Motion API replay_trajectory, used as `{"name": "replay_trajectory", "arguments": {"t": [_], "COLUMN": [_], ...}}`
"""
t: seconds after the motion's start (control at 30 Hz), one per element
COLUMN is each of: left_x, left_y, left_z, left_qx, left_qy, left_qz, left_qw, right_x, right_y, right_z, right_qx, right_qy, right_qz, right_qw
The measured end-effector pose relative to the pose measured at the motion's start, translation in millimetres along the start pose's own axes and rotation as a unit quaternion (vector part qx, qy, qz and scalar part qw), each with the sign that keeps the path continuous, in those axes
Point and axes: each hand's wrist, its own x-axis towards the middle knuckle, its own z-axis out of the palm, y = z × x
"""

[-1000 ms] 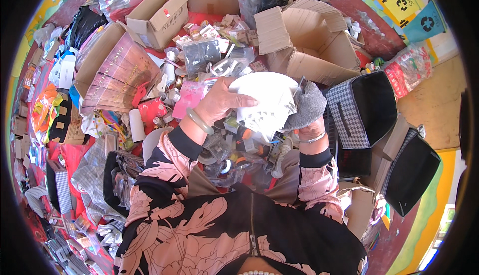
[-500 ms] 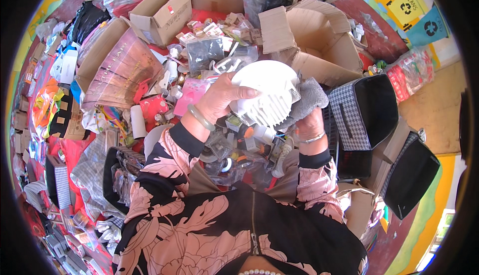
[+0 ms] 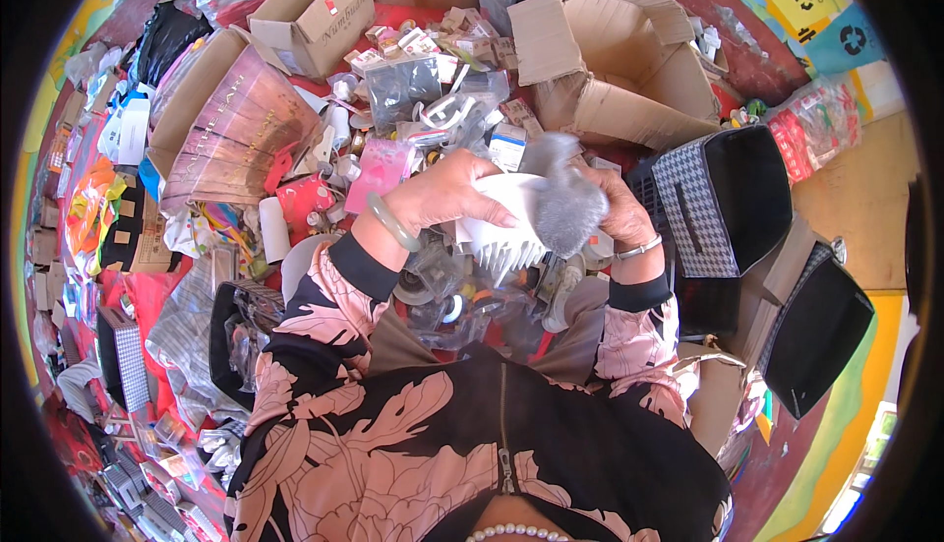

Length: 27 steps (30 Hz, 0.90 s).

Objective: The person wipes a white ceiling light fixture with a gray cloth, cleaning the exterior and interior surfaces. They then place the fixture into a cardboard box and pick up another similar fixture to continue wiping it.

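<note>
My left hand grips a white round plastic piece with a row of thin fins along its lower side, thumb on top. My right hand is closed on a fluffy grey cloth, which is pressed over the right side of the white piece. The cloth looks blurred and hides that side. Both hands are raised in front of my chest. Beneath them lies a heap of small clear plastic parts and bags. A pink packet rests left of my left hand.
Open cardboard boxes stand at the back left and back right. Black-and-white checked bins are on my right, and a dark bin is by my left arm. A white roll sits amid mixed clutter at left.
The white piece has tilted and dropped slightly, so its round face shows less. My right hand has moved the cloth up and over its right side.
</note>
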Motion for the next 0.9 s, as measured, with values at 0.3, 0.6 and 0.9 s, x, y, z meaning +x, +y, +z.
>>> {"name": "replay_trajectory", "arguments": {"t": [0.3,0.6,0.9], "left_x": [6.9,11.0,12.8], "left_y": [-4.8,-5.4,-12.3], "left_z": [18.7,18.6,15.9], "left_qx": [0.017,0.086,-0.010], "left_qy": [-0.004,0.052,0.072], "left_qz": [0.017,0.112,0.110], "left_qw": [1.000,0.989,0.991], "right_x": [12.4,16.7,12.0], "right_y": [5.8,5.2,28.5], "right_z": [17.0,24.6,-11.7], "right_qx": [-0.050,0.498,0.346], "right_qy": [-0.043,0.039,0.388], "right_qz": [-0.012,0.080,-0.073], "right_qw": [0.998,0.862,0.851]}}
